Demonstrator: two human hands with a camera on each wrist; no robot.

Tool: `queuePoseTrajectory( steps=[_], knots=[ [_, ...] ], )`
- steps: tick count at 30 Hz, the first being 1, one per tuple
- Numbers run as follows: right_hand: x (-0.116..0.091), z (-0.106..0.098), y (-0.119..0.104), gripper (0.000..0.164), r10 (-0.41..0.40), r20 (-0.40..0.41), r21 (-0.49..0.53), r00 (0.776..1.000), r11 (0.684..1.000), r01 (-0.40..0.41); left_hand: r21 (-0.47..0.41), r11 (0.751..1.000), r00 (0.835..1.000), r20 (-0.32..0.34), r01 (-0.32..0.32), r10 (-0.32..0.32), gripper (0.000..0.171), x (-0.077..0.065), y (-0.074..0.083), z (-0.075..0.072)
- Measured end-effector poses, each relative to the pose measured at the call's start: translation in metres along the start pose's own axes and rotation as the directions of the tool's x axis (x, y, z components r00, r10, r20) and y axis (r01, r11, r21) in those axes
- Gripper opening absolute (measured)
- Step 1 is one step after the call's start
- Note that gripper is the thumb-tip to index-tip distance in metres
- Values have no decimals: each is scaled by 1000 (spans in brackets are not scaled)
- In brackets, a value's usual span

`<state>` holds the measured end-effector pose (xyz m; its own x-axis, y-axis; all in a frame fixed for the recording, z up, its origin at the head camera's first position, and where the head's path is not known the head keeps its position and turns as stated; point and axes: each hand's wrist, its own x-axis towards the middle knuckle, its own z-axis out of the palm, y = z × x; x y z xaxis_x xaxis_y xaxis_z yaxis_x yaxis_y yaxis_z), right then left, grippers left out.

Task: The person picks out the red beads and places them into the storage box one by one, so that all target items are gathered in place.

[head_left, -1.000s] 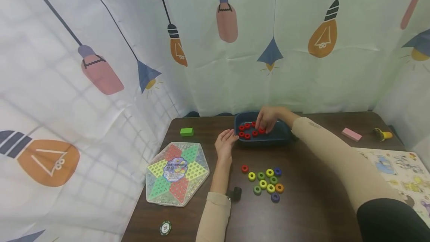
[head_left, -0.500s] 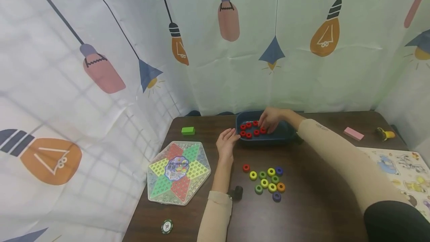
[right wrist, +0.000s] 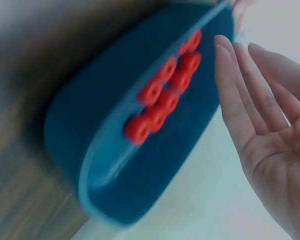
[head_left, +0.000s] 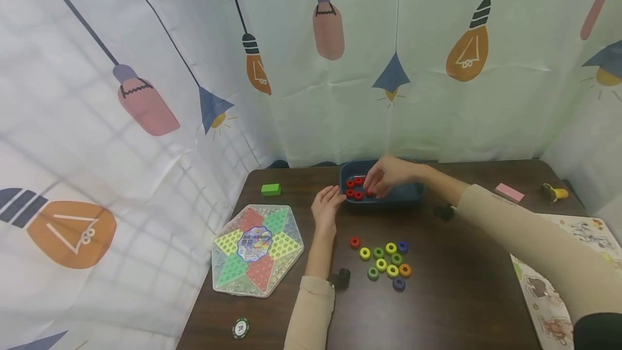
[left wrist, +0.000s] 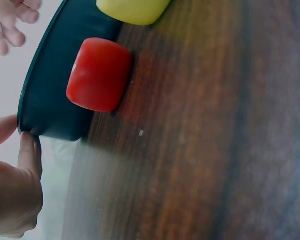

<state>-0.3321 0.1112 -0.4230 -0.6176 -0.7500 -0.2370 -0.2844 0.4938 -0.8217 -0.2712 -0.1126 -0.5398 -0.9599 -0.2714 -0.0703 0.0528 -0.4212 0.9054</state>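
Observation:
A dark blue tray (head_left: 405,194) stands at the back of the table, with several red rings (right wrist: 162,102) grouped toward its left part. My left hand (head_left: 326,212) is at the tray's left end, fingers fairly straight; thumb and a finger touch the rim corner in the left wrist view. Over the tray is my right hand (head_left: 389,176), its fingers loosely bent. The right wrist view shows nothing between its fingers and thumb, and the rings lie below them. From the head, this hand hides some of the rings.
In front of the tray lie one red ring (head_left: 355,242) and several yellow, green, blue and orange rings (head_left: 392,270). Left are a hexagonal game board (head_left: 257,251), a green block (head_left: 270,189) and a chip (head_left: 240,328). Right are a pink block (head_left: 509,193) and a picture board (head_left: 539,290).
My right hand has lifted from the red rings in the tray and shifted slightly left, its forearm turning lower. The left hand stays at the tray's end.

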Motion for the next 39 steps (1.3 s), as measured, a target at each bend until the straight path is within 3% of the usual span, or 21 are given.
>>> queuePoseTrajectory(
  steps=[9, 18, 28, 39],
  knots=[
    [-2, 58, -19, 18, -52, 88, -10, 995, 999, 53, 16, 1000, 1000, 20, 5, -5, 50, -2, 2, -2],
    [16, 106, 5, 24, -25, 57, -88, 998, 996, 30, -24, 999, 997, 62, 45, -43, 55, -9, 19, -4],
    [18, 135, 17, 22, -49, 25, -138, 998, 989, 53, -38, 999, 999, 40, 37, -36, 58, 1, 2, -2],
    [17, 138, 13, 18, 31, 11, -9, 999, 999, -31, -15, 1000, 1000, 7, 12, -12, 54, 0, -1, 0]
  ],
)
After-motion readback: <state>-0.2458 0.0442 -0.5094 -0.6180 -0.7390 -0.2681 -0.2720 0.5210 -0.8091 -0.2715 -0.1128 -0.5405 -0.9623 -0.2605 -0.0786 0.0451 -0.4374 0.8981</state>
